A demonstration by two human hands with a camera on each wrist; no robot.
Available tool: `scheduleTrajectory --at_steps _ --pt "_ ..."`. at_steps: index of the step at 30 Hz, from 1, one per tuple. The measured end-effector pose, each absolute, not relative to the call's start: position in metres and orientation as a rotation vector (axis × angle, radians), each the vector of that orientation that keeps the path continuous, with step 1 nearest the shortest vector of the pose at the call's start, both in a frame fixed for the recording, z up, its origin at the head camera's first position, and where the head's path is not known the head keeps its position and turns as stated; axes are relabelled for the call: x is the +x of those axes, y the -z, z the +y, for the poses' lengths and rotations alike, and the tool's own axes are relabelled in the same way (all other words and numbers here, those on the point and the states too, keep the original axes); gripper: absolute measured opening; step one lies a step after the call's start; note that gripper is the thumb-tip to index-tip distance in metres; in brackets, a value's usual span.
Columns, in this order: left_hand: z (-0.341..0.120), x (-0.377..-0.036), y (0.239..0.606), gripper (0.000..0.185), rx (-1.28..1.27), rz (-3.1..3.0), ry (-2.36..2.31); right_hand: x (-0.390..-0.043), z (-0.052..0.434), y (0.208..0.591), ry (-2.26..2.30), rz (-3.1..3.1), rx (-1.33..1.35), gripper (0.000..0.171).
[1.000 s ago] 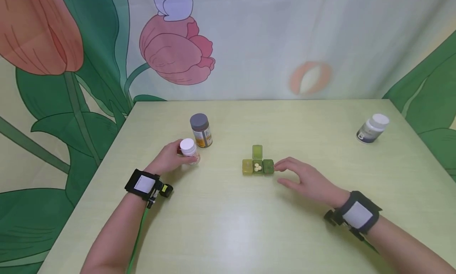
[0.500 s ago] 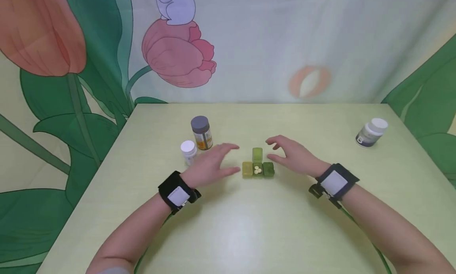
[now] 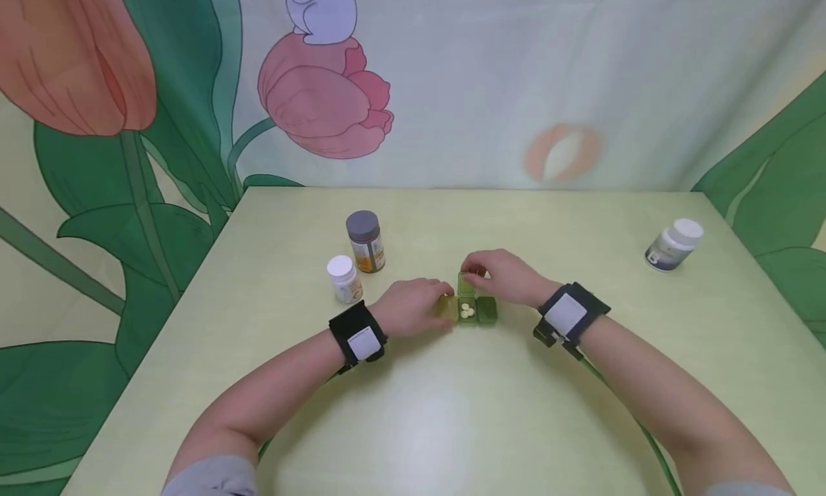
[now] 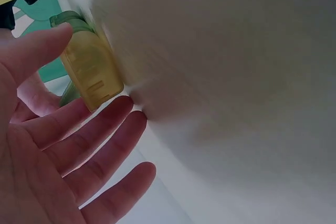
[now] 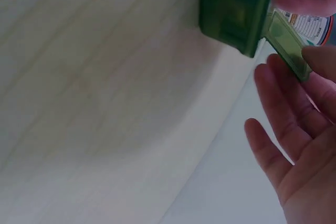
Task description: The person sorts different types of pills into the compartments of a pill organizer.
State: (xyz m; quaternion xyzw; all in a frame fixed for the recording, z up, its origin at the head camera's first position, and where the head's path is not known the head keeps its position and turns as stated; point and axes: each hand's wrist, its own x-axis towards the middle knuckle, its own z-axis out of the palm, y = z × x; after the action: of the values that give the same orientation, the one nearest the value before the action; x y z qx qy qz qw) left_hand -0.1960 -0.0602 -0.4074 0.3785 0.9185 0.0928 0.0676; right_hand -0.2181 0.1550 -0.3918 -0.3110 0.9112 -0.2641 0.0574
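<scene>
Apparently the step in hand concerns the raised lid (image 3: 465, 286) of a small pill box (image 3: 487, 310), which lies on the table (image 3: 413, 410) between both hands. Its middle compartment (image 3: 467, 322) is uncovered, with a few pale pills (image 3: 467, 310) inside, and the lid sticks out on the side away from the person. The left hand (image 3: 411, 307) grips the yellow compartment (image 3: 448, 308) between thumb and fingers, seemingly to steady the row, while the right hand (image 3: 506, 275) pinches the lid. As I judge it, the next move calls for swinging that lid over on its hinge and pressing it down, with the left hand keeping the box from sliding or tipping so that the pills stay put.

Only the head view shows the pills, and only there do the bottles stand in full: the small white bottle (image 3: 345, 281) and the dark-capped bottle (image 3: 366, 242) near each other on the left, the other white bottle (image 3: 673, 245) well apart on the right. The left wrist view adds the thumb's place at one edge of the yellow block, fingertips at the opposite edge. From the right wrist, the lid appears tilted between thumb and fingers, and a printed label (image 5: 310, 27) shows behind it.
</scene>
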Motion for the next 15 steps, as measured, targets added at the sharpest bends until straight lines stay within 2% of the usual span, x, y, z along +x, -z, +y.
scheduleTrajectory --at_steps 4,15 --pt "-0.059 -0.195 0.405 0.051 1.131 2.754 -0.295 -0.208 0.157 0.391 0.788 2.819 -1.016 0.009" --pt "-0.06 -0.196 0.404 0.049 1.101 2.737 -0.333 -0.174 0.163 0.398 0.424 2.884 -1.55 0.02"
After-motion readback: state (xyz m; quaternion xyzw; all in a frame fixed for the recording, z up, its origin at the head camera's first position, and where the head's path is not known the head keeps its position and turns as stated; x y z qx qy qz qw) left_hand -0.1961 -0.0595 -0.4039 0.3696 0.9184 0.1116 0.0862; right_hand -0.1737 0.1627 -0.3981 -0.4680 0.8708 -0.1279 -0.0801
